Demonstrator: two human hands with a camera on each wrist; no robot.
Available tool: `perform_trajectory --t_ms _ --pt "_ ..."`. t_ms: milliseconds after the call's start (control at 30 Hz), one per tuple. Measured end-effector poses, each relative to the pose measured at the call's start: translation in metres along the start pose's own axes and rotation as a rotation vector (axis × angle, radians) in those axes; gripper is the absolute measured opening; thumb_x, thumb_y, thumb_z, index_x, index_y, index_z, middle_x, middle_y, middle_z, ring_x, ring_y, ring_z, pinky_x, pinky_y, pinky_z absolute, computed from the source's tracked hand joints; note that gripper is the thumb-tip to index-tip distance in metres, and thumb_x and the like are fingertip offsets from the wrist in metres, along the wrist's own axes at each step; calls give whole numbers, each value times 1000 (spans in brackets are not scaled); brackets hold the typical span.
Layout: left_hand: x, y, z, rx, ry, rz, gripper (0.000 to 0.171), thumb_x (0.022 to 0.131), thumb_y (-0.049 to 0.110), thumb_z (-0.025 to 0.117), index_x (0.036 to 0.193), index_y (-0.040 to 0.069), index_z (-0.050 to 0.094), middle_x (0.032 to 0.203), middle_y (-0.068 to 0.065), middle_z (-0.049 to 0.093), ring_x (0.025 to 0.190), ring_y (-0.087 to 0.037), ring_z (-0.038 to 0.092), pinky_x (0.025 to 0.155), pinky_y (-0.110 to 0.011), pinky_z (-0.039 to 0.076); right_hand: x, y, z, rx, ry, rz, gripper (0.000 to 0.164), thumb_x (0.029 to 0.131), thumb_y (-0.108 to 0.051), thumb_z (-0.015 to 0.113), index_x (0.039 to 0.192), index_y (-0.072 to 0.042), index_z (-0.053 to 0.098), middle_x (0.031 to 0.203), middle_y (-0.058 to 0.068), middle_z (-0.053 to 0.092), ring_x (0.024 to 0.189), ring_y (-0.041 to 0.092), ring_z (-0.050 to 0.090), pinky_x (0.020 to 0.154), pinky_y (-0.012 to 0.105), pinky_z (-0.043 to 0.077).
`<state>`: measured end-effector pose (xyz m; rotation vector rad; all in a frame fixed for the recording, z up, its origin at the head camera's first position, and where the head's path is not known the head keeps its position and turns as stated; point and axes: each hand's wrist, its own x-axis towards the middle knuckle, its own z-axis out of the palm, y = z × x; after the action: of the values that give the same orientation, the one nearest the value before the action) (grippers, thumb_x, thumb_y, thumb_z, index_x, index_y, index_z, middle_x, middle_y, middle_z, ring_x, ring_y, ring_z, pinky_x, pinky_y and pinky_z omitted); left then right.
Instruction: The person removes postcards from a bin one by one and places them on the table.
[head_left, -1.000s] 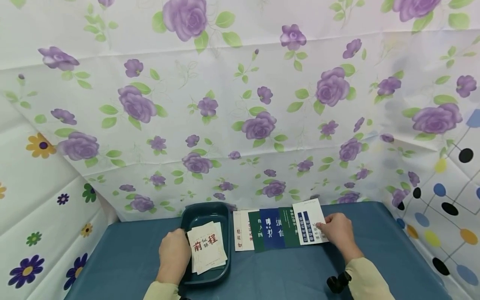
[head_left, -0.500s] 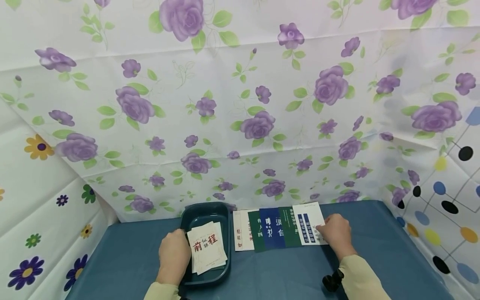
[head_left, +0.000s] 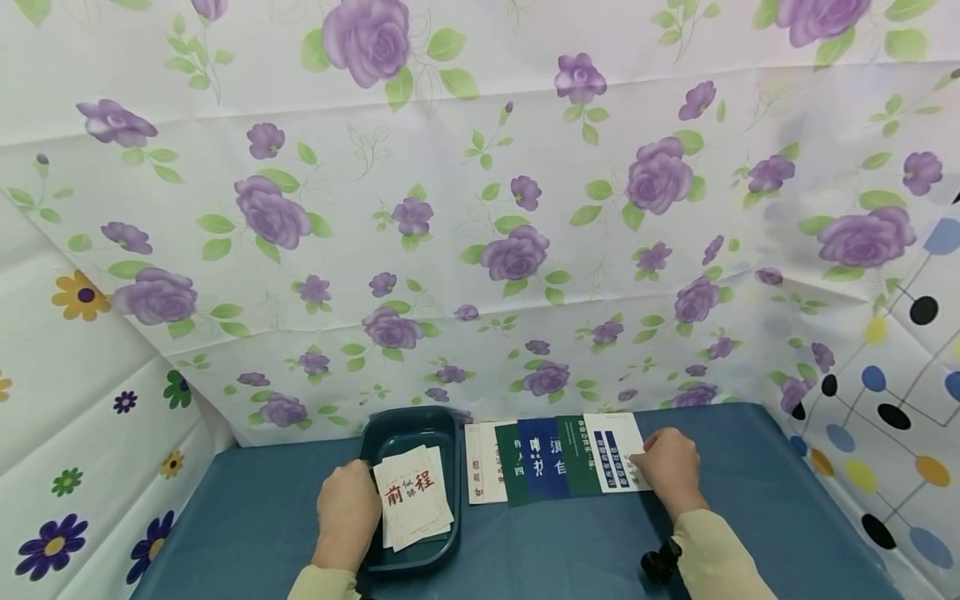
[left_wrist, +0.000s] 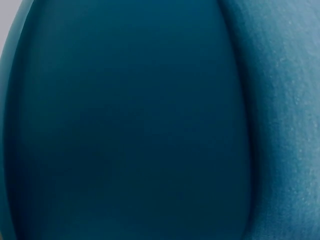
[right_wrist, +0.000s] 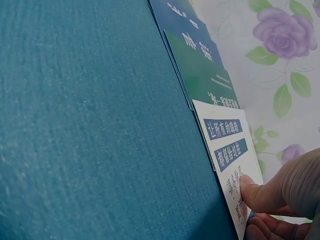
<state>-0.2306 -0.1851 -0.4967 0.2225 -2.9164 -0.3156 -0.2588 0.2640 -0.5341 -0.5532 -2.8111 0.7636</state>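
Floral sheeting (head_left: 420,258) is backing the blue table (head_left: 540,554). My left hand (head_left: 348,507) is gripping the tray (head_left: 417,428) at its left rim. Overlapping the neighbouring green card (head_left: 577,458), the rightmost white card (head_left: 615,450) is sitting pinched in my right hand (head_left: 670,468); sideways pull could be skewing the card row (head_left: 543,462).

Far side: white backdrop (head_left: 457,217) printed with purple roses, green leaves (creases run across it). Left: flowered panel (head_left: 90,408), white, printed with orange, green and dark purple blooms. Right: dotted panel (head_left: 885,429), white, black, blue, yellow and orange ovals joined by thin lines. Near: blue tabletop (head_left: 555,550), far edge along foot of backdrop.
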Motion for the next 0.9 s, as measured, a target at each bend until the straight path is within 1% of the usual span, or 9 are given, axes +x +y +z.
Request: perform_trajectory --t_ms 167,367,567,667,733,900 --pt "1 -1 0 1 1 -1 5 80 1 59 76 1 62 68 -16 58 61 -34 59 50 -47 45 2 -1 -2 13 -31 4 26 71 -19 78 81 -2 62 76 12 58 67 26 54 58 43 44" --pt "0 0 -2 0 -23 -2 5 80 1 58 77 1 62 67 -16 58 61 -34 59 49 -47 45 1 0 -5 26 -62 20 26 72 -18 76 85 0 63 81 14 59 70 27 55 59 42 45" --pt "0 1 -2 2 -20 -2 5 80 1 58 77 1 62 68 -17 58 61 -34 59 49 -47 46 -1 -4 -8 41 -58 29 25 79 -23 70 86 0 62 80 14 58 68 27 54 57 42 44" --pt "1 0 -1 3 -21 -3 5 80 1 58 78 1 62 68 -16 58 61 -34 59 49 -46 46 -2 -10 -11 48 -39 20 26 81 -25 68 88 -1 62 82 15 59 69 27 55 57 42 43" --pt "1 0 -1 1 -22 -5 5 80 2 59 78 0 62 68 -16 58 61 -34 59 49 -46 46 -4 -16 -13 48 -21 9 28 82 -26 67 92 -1 62 85 15 60 70 27 55 59 43 44" --pt "0 0 -2 -1 -24 -8 3 79 2 60 77 0 62 68 -17 58 61 -34 59 49 -47 46 -10 -38 -19 90 5 -41 30 85 -26 64 102 -1 62 86 12 61 70 24 56 62 43 45"
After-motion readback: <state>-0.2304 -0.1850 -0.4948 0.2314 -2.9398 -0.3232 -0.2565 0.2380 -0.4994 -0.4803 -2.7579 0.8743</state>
